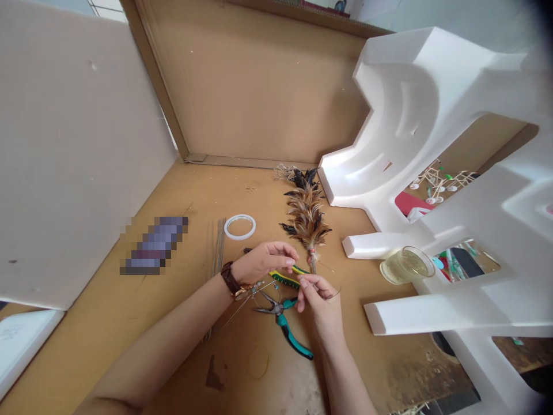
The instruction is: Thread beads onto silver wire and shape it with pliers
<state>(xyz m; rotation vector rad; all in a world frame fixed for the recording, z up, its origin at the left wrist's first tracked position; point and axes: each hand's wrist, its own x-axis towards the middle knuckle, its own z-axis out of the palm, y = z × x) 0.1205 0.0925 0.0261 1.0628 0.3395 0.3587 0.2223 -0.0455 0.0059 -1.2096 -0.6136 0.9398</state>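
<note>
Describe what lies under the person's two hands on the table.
Below the left hand and right hand lie teal-handled pliers, mostly visible. A yellow-green tool runs under the left hand, which covers its far end. The right hand pinches a thin wire.

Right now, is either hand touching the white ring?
No: the white ring lies alone on the table, beyond the left hand, with a bare gap between them.

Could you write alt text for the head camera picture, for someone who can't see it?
Two bare hands meet over a cardboard worktop: the right hand pinches a thin wire loop, the left hand, wristwatch on, hovers close. Teal pliers, a feather bundle, a white ring and white foam packing lie around them.
</note>
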